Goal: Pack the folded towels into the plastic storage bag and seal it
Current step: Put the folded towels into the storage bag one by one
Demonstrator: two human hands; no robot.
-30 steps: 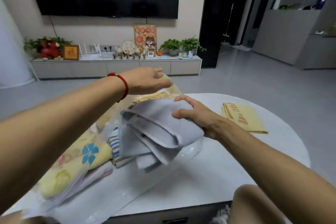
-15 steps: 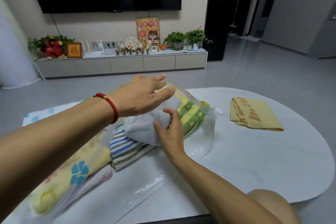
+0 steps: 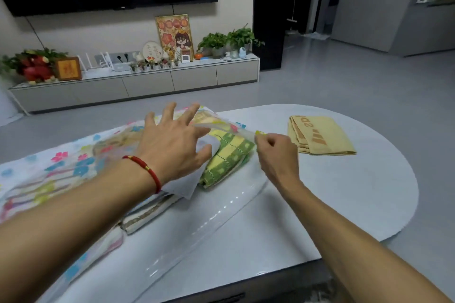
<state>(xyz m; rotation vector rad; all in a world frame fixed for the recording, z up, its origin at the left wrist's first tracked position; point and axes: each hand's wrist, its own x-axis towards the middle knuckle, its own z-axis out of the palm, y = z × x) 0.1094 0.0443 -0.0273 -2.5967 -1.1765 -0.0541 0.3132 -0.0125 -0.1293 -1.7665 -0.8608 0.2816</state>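
A clear plastic storage bag (image 3: 221,214) lies across the white table (image 3: 344,192), with several folded towels inside. A green-and-yellow checked towel (image 3: 229,155) sits near the bag's mouth, a grey towel (image 3: 184,186) beside it, and a striped one (image 3: 147,214) closer to me. My left hand (image 3: 172,145), fingers spread, hovers flat over the grey towel. My right hand (image 3: 275,152) pinches the upper edge of the bag's mouth. A folded yellow towel (image 3: 320,138) lies outside the bag to the right.
A flowered cloth (image 3: 49,170) fills the left part of the bag area. Beyond the table are grey floor, a low TV cabinet (image 3: 147,83) with plants and ornaments, and a wall-mounted screen. The table's rounded edge curves at the right.
My right hand has left the grey towel and moved right to pinch the bag's mouth edge. My left hand has spread and lowered over the towels. The view has tilted down.
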